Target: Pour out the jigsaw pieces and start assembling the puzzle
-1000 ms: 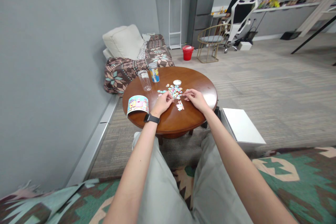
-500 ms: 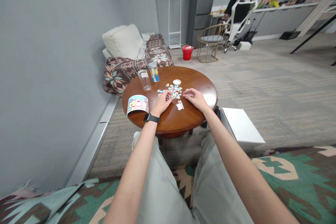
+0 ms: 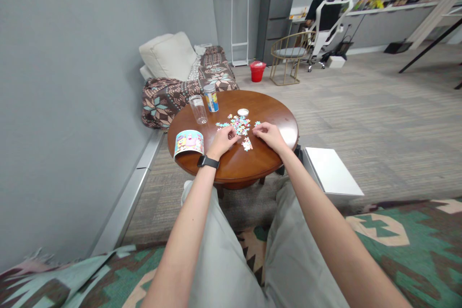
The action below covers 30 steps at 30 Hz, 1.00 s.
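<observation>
Colourful jigsaw pieces point(image 3: 241, 124) lie loose in a pile on the round wooden table point(image 3: 249, 168). Just in front of the pile sits a small joined cluster of jigsaw pieces point(image 3: 247, 144). My left hand point(image 3: 223, 141), with a dark watch at the wrist, rests at the pile's left front edge, fingers loosely curved and thumb apart. No piece shows in it. At the right edge my right hand point(image 3: 269, 134) has thumb and fingertips pressed together; whatever they pinch is too small to make out. Left of my left hand stands a curved cartoon picture sheet point(image 3: 189, 142).
Behind the pile are a round lid point(image 3: 243, 112), a clear cylinder point(image 3: 198, 109) and a cartoon-printed can point(image 3: 211, 98). A white box point(image 3: 332, 171) is on the floor at right. Beyond are a covered sofa point(image 3: 169, 57), a red bin point(image 3: 257, 72) and a seated person point(image 3: 317, 2).
My right hand has shifted slightly, uncovering a piece beyond its fingers. The fingers of my left hand have lowered a little. The joined cluster stays in place.
</observation>
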Available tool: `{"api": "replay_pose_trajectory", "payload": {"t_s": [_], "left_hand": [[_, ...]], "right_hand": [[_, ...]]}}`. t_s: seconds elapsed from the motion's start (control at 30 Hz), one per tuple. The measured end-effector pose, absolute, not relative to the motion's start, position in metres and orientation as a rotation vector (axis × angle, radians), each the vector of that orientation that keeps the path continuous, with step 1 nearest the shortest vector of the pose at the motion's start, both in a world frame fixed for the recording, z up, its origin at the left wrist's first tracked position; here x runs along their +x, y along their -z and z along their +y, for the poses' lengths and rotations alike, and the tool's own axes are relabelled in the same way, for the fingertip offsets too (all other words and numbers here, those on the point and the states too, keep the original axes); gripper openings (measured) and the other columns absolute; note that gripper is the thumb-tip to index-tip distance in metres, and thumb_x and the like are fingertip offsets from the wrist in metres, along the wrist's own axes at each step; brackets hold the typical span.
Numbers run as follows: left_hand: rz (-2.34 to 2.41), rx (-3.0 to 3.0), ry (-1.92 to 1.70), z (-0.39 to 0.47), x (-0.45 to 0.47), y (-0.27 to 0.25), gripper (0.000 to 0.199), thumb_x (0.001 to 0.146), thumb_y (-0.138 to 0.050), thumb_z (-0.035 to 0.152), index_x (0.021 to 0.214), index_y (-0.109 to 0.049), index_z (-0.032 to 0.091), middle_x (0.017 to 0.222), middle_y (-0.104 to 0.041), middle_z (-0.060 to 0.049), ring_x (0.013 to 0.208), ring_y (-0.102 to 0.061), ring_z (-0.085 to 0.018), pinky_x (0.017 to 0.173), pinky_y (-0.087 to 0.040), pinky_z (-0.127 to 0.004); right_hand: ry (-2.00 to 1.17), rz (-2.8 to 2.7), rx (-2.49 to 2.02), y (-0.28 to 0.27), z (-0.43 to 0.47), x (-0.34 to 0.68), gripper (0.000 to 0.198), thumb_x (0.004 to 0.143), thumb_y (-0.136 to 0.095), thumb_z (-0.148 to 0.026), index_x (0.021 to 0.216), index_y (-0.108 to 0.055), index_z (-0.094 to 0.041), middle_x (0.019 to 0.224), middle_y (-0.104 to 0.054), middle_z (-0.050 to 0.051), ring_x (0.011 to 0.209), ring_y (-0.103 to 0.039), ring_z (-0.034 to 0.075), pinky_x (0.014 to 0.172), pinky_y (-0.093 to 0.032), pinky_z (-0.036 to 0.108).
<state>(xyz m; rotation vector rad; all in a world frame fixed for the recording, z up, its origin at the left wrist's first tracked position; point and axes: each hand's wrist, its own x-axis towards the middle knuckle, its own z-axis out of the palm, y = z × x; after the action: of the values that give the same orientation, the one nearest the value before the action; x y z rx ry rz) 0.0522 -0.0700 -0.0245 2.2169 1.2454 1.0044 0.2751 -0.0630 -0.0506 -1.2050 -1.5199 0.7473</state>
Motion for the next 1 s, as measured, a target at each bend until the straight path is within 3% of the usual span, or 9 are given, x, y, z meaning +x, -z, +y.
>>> {"api": "replay_pose_trajectory", "payload": {"t_s": [0.13,0.43,0.6,0.77,1.0], "left_hand": [[1.239,2.24,-0.969,-0.0698,0.0522,0.0241,0.019,0.085,-0.068,0.027,0.071,-0.057,0.019,0.075,-0.065,0.0,0.072,-0.057,-0.016,0.073,-0.046,-0.028],[1.213,2.274,-0.985,-0.0652,0.0529,0.0264,0.021,0.096,-0.052,0.021,0.083,-0.069,0.018,0.097,-0.071,-0.007,0.093,-0.063,-0.02,0.093,-0.049,-0.033],[1.23,2.194,-0.966,-0.0674,0.0531,0.0257,0.019,0.093,-0.051,0.015,0.102,-0.068,0.018,0.09,-0.071,-0.005,0.084,-0.065,-0.019,0.088,-0.051,-0.032],[1.24,2.238,-1.007,-0.0661,0.0523,0.0275,0.014,0.087,-0.054,0.009,0.09,-0.064,0.018,0.094,-0.068,-0.005,0.089,-0.063,-0.018,0.087,-0.052,-0.032],[1.215,2.18,-1.038,-0.0675,0.0529,0.0272,0.014,0.079,-0.063,0.006,0.081,-0.056,0.018,0.083,-0.063,-0.001,0.076,-0.061,-0.014,0.073,-0.052,-0.027]], "right_hand": [[-0.882,-1.463,-1.162,0.0519,-0.0628,0.2742,0.017,0.078,-0.068,-0.033,0.086,-0.073,-0.019,0.082,-0.074,0.005,0.075,-0.071,0.019,0.076,-0.058,0.033],[-0.945,-1.465,-1.121,0.0518,-0.0623,0.2735,0.019,0.08,-0.069,-0.036,0.088,-0.072,-0.019,0.082,-0.075,0.005,0.071,-0.07,0.017,0.07,-0.058,0.03],[-0.888,-1.445,-1.166,0.0536,-0.0615,0.274,0.017,0.079,-0.068,-0.033,0.087,-0.072,-0.019,0.082,-0.075,0.005,0.07,-0.069,0.018,0.071,-0.058,0.032],[-0.753,-1.518,-1.189,0.0523,-0.0629,0.2748,0.013,0.075,-0.068,-0.028,0.082,-0.074,-0.019,0.087,-0.076,0.005,0.083,-0.07,0.02,0.083,-0.056,0.035],[-0.659,-1.567,-1.21,0.0519,-0.0618,0.2761,0.014,0.077,-0.065,-0.026,0.083,-0.075,-0.019,0.087,-0.075,0.005,0.078,-0.067,0.019,0.079,-0.054,0.035]]}}
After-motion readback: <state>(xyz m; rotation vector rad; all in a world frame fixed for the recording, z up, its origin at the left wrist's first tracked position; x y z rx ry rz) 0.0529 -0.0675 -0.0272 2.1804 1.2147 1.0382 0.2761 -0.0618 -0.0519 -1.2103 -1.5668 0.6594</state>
